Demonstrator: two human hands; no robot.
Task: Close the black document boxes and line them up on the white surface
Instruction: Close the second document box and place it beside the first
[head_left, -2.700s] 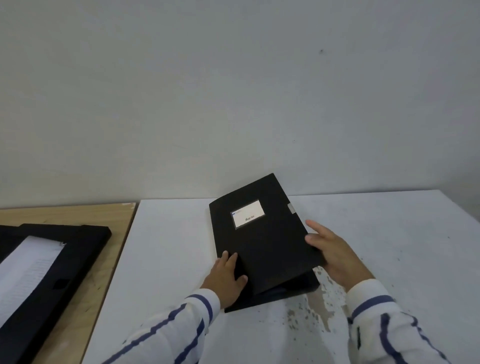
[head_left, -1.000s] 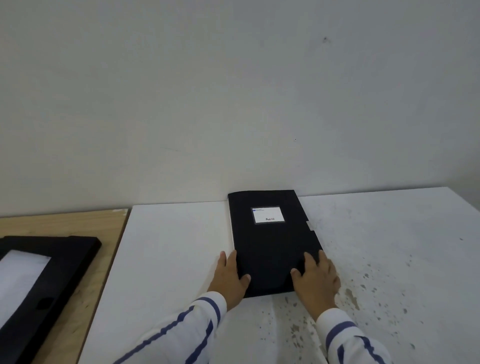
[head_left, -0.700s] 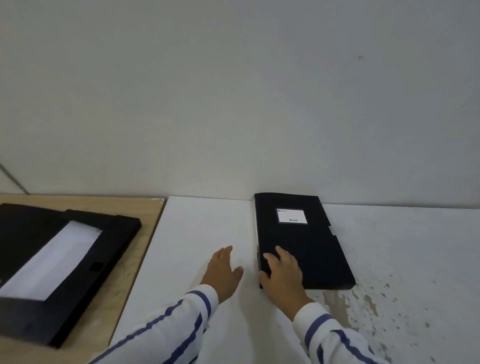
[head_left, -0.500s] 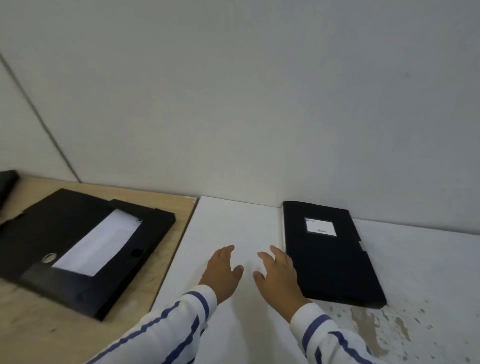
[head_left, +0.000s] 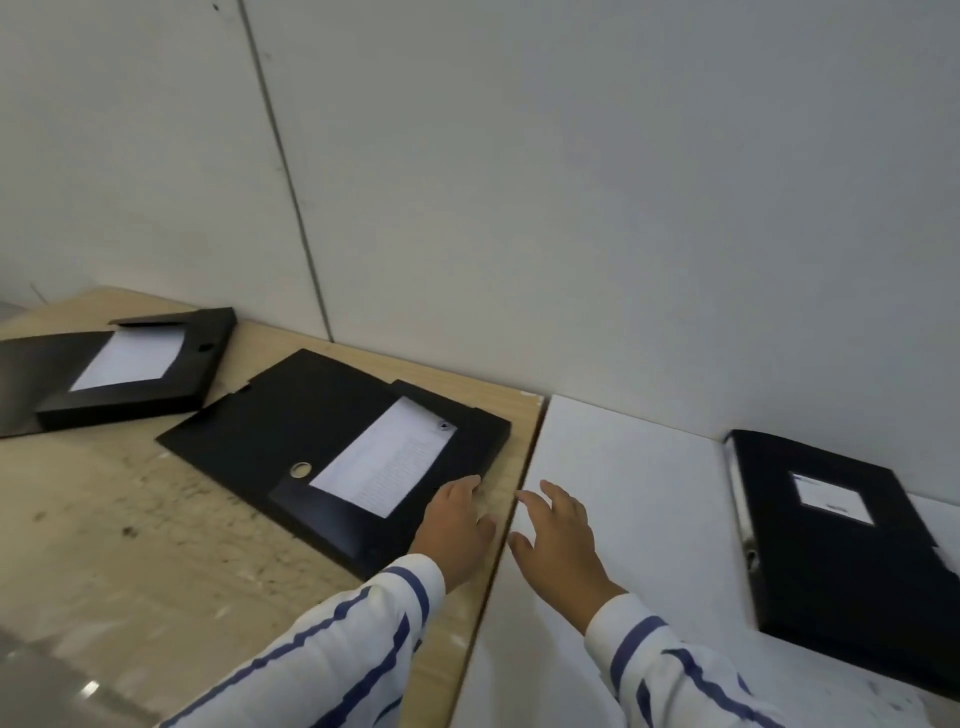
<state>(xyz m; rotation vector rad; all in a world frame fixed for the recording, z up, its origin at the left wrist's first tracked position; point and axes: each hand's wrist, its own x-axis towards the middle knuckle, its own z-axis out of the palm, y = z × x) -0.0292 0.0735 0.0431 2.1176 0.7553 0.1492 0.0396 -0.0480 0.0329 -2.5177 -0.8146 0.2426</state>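
Observation:
A closed black document box (head_left: 841, 561) with a white label lies flat on the white surface (head_left: 639, 499), at the right near the wall. An open black document box (head_left: 291, 431) with white paper inside lies on the wooden table (head_left: 130, 525). A second open box (head_left: 130, 364) lies farther left. My left hand (head_left: 454, 530) is empty, fingers apart, its fingertips at the near right edge of the nearer open box. My right hand (head_left: 558, 540) hovers open over the white surface's left edge and holds nothing.
A grey wall (head_left: 571, 182) with a vertical seam runs behind both surfaces. The wooden table meets the white surface along a straight joint between my hands. A grey blurred object (head_left: 47, 686) shows at the bottom left corner.
Both hands let go of the closed box on the white surface and moved left. My view swung left, bringing the two open boxes into sight. My left hand reached the nearer open box.

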